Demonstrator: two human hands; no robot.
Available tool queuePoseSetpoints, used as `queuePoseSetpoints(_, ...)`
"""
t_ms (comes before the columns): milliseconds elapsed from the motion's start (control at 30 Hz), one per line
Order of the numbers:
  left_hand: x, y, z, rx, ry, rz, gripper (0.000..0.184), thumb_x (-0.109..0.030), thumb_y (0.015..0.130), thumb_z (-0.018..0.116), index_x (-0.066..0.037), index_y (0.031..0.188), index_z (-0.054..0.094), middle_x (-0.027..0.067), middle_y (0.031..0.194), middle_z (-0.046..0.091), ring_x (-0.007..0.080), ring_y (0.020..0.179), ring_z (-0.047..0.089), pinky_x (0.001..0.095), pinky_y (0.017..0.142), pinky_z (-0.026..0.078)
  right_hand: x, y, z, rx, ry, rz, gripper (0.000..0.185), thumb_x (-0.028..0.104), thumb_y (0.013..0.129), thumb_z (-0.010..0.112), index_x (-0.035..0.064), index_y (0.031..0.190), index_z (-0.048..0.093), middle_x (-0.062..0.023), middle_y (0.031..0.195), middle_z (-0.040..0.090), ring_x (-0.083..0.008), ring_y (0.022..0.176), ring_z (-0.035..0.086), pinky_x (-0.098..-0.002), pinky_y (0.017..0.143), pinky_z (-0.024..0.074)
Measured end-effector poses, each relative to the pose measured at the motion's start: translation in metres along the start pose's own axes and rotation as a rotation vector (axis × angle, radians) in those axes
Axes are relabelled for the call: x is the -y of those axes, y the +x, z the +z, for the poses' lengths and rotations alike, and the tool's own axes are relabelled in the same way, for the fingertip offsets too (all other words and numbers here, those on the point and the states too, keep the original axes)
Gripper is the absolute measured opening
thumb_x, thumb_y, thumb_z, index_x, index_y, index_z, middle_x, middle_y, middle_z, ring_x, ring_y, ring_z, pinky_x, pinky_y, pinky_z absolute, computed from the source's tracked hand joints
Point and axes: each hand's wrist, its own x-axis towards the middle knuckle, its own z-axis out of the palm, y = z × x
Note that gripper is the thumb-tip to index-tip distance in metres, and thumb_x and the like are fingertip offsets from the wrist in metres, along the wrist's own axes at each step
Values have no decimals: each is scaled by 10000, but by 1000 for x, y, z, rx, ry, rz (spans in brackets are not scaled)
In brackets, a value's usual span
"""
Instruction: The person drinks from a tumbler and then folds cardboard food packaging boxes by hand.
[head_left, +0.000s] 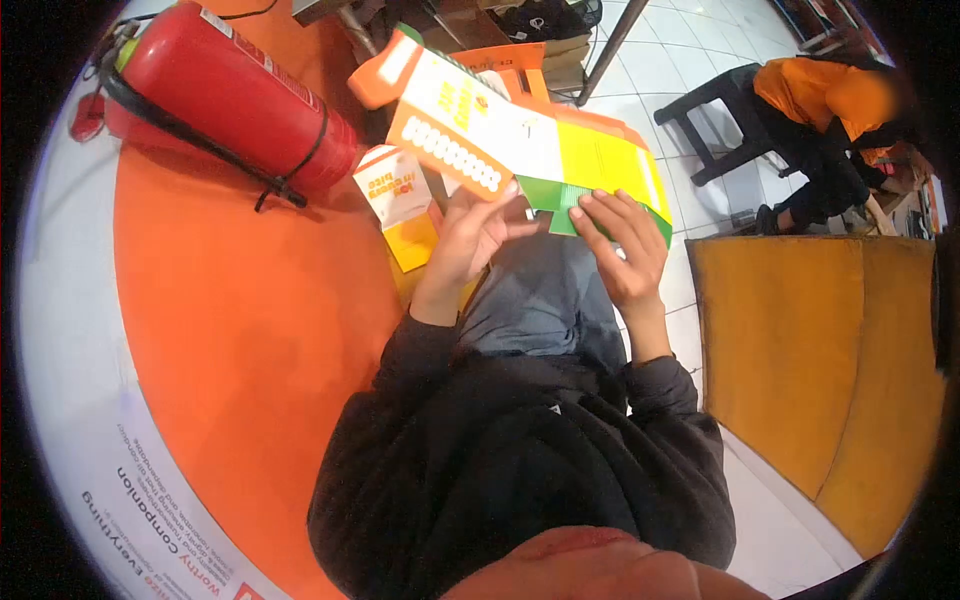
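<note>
A partly folded cardboard carton point(537, 140), printed white, yellow, green and orange, is held tilted above my lap. One long orange side carries a row of white rounded shapes. My left hand point(470, 240) grips its lower edge near the middle, thumb up against the orange side. The fingers of my right hand point(625, 240) lie bent over the green and yellow end, with the thumb side partly hidden. Close beside my left hand stands a similar white and yellow carton point(410, 245), its lower part hidden by my arm.
A red fire extinguisher point(235, 95) lies at the upper left near the orange surface point(230, 330). More orange cartons point(505, 60) sit behind the held one. At right are a dark stool point(705, 125), a person point(810, 95) in orange and black, and a brownish-yellow panel point(790, 340).
</note>
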Motion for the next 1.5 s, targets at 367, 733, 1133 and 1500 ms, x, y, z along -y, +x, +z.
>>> queuePoseSetpoints(367, 25, 0, 2, -374, 726, 170, 275, -118, 923, 632, 26, 1153, 589, 95, 1111, 638, 137, 994, 597, 299, 866, 489, 16, -15, 11, -206, 236, 443, 224, -29, 693, 750, 36, 901, 699, -88, 904, 683, -229, 877, 655, -321, 771, 519)
queuePoseSetpoints(733, 34, 2, 14, -295, 127, 82, 186, -93, 922, 616, 55, 1035, 621, 131, 1045, 675, 174, 908, 661, 275, 735, 526, 37, -2, 8, -353, 267, 745, 141, -55, 754, 736, 2, 871, 681, -100, 850, 676, -215, 767, 650, -296, 715, 506)
queuePoseSetpoints(1133, 58, -38, 40, -141, 768, 238, 245, -157, 930, 620, 34, 1081, 591, 128, 1064, 625, 211, 1028, 575, 340, 901, 457, 41, 4, 2, -290, 419, 704, 122, -43, 782, 710, -10, 892, 670, -129, 946, 661, -231, 894, 650, -307, 805, 508)
queuePoseSetpoints(1500, 36, -24, 33, -283, 604, 388, 292, -150, 893, 652, 22, 1118, 582, 130, 1115, 608, 230, 1072, 556, 355, 930, 437, 41, 8, -15, -214, 600, 768, 79, -28, 773, 717, -11, 847, 693, -115, 903, 670, -199, 865, 643, -294, 793, 491)
